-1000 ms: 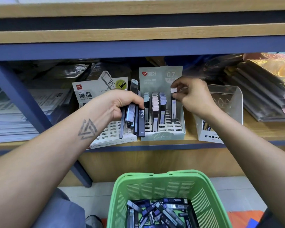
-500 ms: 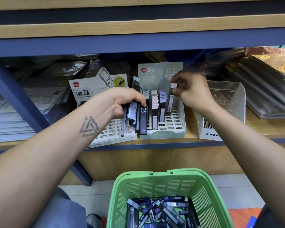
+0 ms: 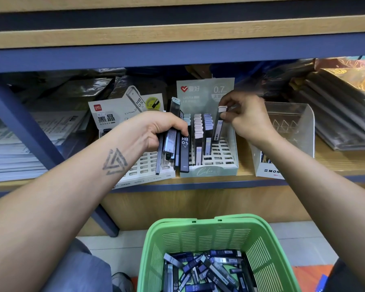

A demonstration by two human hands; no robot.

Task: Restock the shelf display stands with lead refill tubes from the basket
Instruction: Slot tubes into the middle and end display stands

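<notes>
Right hand [image 3: 248, 119] pinches one white-capped tube [image 3: 219, 125] near its top, thumb and fingers curled on it, lower end already down among the slots at the right side of the 0.7 stand [image 3: 209, 171]. Left hand [image 3: 156, 131] grips a bundle [image 3: 175, 142] of spare tubes, fingers wrapped round, held just in front of the gap between the 0.7 stand and the 0.5 stand [image 3: 122, 114]. Basket [image 3: 209, 234] below the shelf holds plenty more tubes, loose.

Step looks like seating the tube in a free slot. To do it well: keep the tube upright, line the foot with one slot, push straight down, let go only once it stands alone. Bundle reads HB 0.5, so those probably belong in the 0.5 stand; worth checking labels. Keep the bundle clear of the filled rows.
</notes>
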